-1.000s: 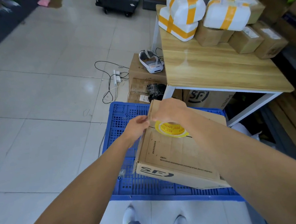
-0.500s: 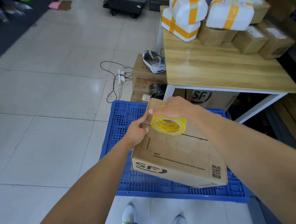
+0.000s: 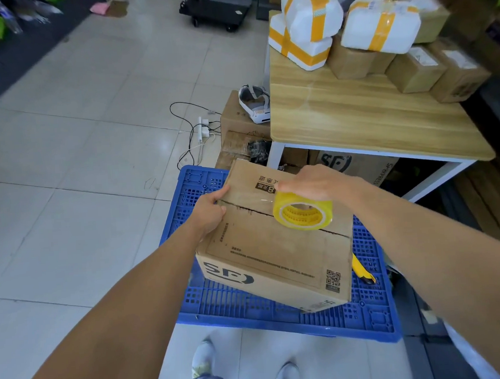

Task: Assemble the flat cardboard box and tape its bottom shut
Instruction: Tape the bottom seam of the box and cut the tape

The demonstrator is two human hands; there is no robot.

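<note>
Blue plastic pallet lies on the tiled floor just ahead of the person's shoes, and the cardboard box stands on it. The box is no longer flat: its side walls are up and two flaps are folded shut on the face turned upward. I take this face to be the bottom.

A yellow utility knife lies on the pallet just beside the box's right wall, with no hand on it.

The left hand grips the box's left edge where the flap seam starts. The thumb lies on top and the fingers curl round the side, steadying the box and probably pinning the tape's end.

The right hand holds the tape roll from above, fingers curled over its rim. The roll stands on edge on the seam, about midway across.

A faint glint between the two hands suggests clear tape already covers the left stretch of the seam. From the roll to the right edge the seam shows as a bare dark gap.

So the assembling looks done and the taping roughly half done. What is left is to finish the run to the right edge, carry it over the side, cut it, and press it flat. Whether cross strips are wanted I cannot tell.

Beyond the pallet stands a wooden worktop carrying taped white parcels and small brown boxes.
</note>
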